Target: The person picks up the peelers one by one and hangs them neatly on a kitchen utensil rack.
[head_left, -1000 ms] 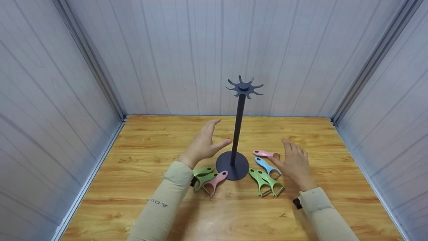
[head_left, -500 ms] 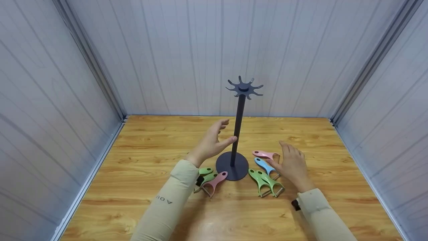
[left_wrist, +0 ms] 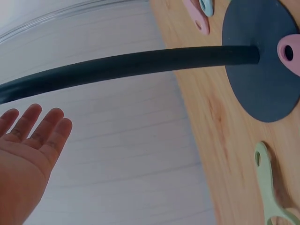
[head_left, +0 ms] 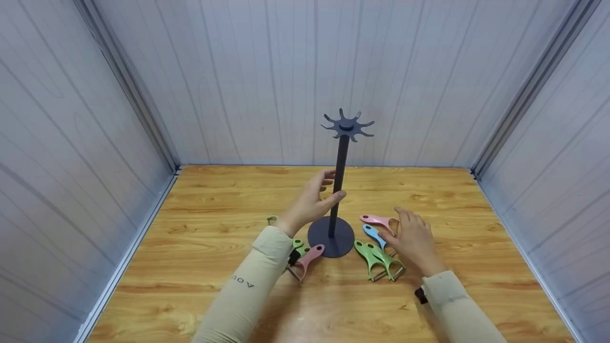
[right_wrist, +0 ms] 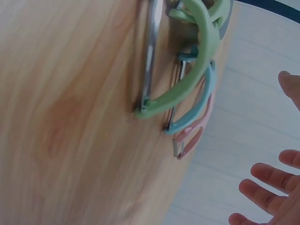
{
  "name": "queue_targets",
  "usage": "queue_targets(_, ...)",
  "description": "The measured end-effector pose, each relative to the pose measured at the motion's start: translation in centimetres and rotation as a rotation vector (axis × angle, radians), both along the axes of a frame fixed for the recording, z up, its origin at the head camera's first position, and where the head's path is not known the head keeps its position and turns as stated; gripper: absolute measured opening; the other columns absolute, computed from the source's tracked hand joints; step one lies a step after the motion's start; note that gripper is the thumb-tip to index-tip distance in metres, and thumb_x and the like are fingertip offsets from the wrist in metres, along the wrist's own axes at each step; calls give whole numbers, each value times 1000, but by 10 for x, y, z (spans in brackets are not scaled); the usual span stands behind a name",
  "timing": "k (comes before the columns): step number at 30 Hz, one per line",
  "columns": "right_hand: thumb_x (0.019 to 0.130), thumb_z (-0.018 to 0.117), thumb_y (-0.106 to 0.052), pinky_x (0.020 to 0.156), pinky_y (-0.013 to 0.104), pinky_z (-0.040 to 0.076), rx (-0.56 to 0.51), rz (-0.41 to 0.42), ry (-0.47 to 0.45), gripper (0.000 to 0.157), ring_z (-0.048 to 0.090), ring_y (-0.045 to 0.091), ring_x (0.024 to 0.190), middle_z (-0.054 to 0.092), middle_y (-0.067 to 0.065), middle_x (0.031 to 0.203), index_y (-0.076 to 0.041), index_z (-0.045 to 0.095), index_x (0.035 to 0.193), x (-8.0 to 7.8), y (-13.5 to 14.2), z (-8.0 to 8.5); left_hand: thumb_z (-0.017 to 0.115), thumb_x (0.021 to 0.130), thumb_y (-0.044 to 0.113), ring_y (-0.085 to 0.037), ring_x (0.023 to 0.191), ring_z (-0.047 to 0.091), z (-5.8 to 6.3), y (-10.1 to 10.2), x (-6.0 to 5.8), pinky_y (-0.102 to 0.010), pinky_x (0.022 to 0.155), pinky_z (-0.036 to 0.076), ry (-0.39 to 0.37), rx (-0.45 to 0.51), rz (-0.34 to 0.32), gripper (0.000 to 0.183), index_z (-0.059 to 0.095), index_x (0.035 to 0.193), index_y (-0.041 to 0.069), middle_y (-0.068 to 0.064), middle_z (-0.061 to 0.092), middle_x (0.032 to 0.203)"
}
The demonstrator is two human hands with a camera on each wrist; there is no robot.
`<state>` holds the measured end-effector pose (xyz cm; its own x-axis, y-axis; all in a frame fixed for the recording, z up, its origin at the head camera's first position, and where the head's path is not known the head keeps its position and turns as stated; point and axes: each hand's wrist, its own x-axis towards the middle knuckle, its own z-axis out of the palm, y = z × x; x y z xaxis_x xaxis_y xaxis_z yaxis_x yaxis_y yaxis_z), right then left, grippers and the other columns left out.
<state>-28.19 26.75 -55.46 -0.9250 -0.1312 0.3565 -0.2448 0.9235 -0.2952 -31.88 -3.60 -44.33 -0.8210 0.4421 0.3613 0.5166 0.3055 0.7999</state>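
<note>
A dark stand (head_left: 341, 164) with a round base (head_left: 344, 245) and a hooked star-shaped top (head_left: 346, 126) rises at the centre. My left hand (head_left: 307, 205) is at its pole, the thumb crossing in front in the head view; the left wrist view shows a gap between fingertips and pole. My right hand (head_left: 414, 240) hovers, fingers spread and holding nothing, by the right-hand peelers: a pink peeler (head_left: 376, 219), a blue peeler (head_left: 373, 234) and two overlapping green peelers (head_left: 367, 256). Left of the base lie a pink peeler (head_left: 312, 255) and green peelers (left_wrist: 266, 178), partly hidden by my left arm.
Everything stands on a wood-grain table (head_left: 205, 228). Pale panel walls (head_left: 238, 85) close it in at the back and both sides, with metal strips along the corners.
My left hand has moved right to the pole, its forearm now covering more of the left-hand peelers. My right hand has drifted slightly left and nearer me. The peelers and stand look unmoved.
</note>
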Motion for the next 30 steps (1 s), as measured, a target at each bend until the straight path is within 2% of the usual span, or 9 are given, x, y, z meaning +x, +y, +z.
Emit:
queue_targets(2,82,72,-56,96,66,37,4,6,-15,84,53,45,118,56,22,131,-5,44,143,1,0,-2,61,95,44,-15,125,51,0,2,0,-41,106,42,-19,21,2,60,42,144,14,-1,52,138)
queue_targets(11,84,73,-52,97,65,38,1,30,-107,79,51,44,121,55,22,133,-4,46,141,0,-2,-7,65,95,33,-18,115,57,-1,8,-1,-39,102,46,-79,154,6,51,48,138,11,-6,59,123)
queue_targets(15,83,74,-49,94,63,42,5,47,-137,77,55,42,117,57,22,131,-3,49,139,-2,-4,-6,66,95,26,-20,110,61,0,12,-3,-35,97,50,-104,206,19,44,51,133,9,-8,61,118)
queue_targets(19,85,74,-46,91,58,47,-14,67,-199,73,58,38,112,59,19,128,-2,50,139,-5,-3,-8,66,95,22,-19,104,63,2,14,-4,-32,90,53,-111,217,22,39,55,129,7,-8,63,113)
queue_targets(23,86,73,-46,74,47,50,-45,71,-281,61,60,29,92,63,13,109,-5,56,128,-7,-3,-11,64,96,19,-18,100,64,0,15,-5,-31,87,55,-104,220,23,32,58,124,5,-8,65,108)
queue_targets(26,86,73,-48,62,39,43,-65,69,-333,54,54,21,76,59,6,92,-9,58,121,-8,-2,-13,63,97,19,-17,97,64,0,16,-6,-30,86,55,-99,228,26,27,61,120,4,-8,66,105)
queue_targets(30,85,73,-48,60,36,41,-86,64,-370,60,53,18,73,59,3,91,-10,57,128,-9,-1,-14,63,97,21,-17,93,63,-1,18,-7,-30,83,55,-100,223,25,25,62,114,2,-7,66,102)
